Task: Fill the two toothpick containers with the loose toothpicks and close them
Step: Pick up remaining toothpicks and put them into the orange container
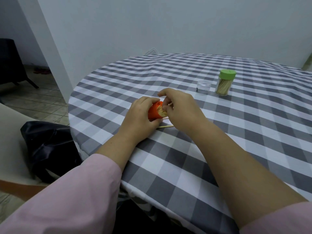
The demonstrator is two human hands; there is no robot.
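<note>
Head view: our left hand [141, 114] grips orange container [154, 112]; right hand [179, 108] pinches toothpicks [162, 113], light, brittle; hold bundle mid-length.

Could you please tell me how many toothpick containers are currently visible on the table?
2: the green-lidded container stands upright far right; the orange container is gripped in the left hand.

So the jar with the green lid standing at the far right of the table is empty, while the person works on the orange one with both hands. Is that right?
Not quite. The head view shows the jar with the green lid is packed with toothpicks, not empty. The rest holds: it stands at the far right, and the left hand holds the orange one while the right hand works at its toothpicks.
</note>
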